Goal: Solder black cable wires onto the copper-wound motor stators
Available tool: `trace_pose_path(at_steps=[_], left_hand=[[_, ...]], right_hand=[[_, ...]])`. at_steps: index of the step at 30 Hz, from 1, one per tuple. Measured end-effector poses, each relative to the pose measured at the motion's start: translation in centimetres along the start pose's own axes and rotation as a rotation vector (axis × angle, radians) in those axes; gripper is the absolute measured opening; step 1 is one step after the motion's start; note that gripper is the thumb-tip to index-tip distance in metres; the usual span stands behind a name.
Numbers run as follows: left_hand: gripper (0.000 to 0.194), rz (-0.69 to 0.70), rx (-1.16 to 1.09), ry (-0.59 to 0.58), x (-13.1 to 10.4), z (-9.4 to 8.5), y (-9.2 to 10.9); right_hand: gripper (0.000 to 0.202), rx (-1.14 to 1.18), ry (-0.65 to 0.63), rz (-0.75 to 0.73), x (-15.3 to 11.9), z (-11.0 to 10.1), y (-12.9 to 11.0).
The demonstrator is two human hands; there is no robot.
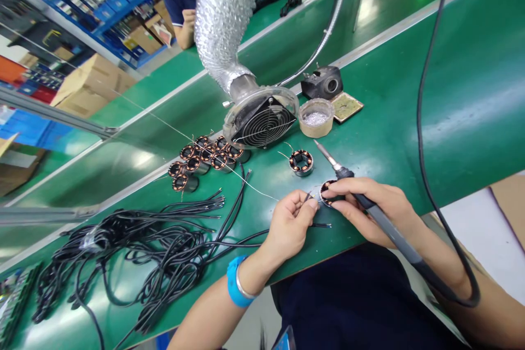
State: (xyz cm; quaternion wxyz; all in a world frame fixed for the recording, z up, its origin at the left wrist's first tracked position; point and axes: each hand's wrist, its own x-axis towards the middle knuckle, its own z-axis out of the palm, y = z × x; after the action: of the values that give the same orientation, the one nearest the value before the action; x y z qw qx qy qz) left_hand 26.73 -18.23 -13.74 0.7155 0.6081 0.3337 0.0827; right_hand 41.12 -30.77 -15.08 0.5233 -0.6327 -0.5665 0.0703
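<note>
My right hand [369,205] is closed, with a soldering iron [381,224] lying across it, its metal tip pointing up and left. The thumb and fingers of that hand also grip a small ring-shaped motor stator [325,192] with copper windings, partly hidden by them. Just left of it, my left hand [292,219] pinches the end of a black cable [309,196] close to the stator. A thin silvery solder wire [254,188] runs from the upper left to the left hand. Another stator [301,162] stands on the green bench, its two wire leads sticking out.
Several stators [194,165] stand grouped at the left, beside a fume-extractor fan [262,120] on a silver duct [225,16]. A round solder pot [315,117] and a black holder [322,83] stand behind. Black cables [164,262] cover the left bench. A person [180,5] sits opposite.
</note>
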Motion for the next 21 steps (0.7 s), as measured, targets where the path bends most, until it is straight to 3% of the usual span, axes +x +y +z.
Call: trace_pose_path(at_steps=[5,12,18,21], left_hand=[[0.049,0.028,0.001,-0.001,-0.1,0.1,-0.2],[0.048,0.047,-0.013,-0.024,-0.1,-0.2,-0.3],[0.049,0.049,0.001,-0.010,0.1,0.1,0.3],[0.048,0.050,0.012,0.002,0.4,0.3,0.7]], right_hand=[[0.032,-0.025,0.002,0.041,0.2,0.6,-0.5],[0.028,0.266,0.010,0.313,0.2,1.1,0.0],[0.029,0.141,-0.035,0.251,0.1,0.7,0.0],[0.027,0.082,0.017,0.183,0.0,-0.3,-0.7]])
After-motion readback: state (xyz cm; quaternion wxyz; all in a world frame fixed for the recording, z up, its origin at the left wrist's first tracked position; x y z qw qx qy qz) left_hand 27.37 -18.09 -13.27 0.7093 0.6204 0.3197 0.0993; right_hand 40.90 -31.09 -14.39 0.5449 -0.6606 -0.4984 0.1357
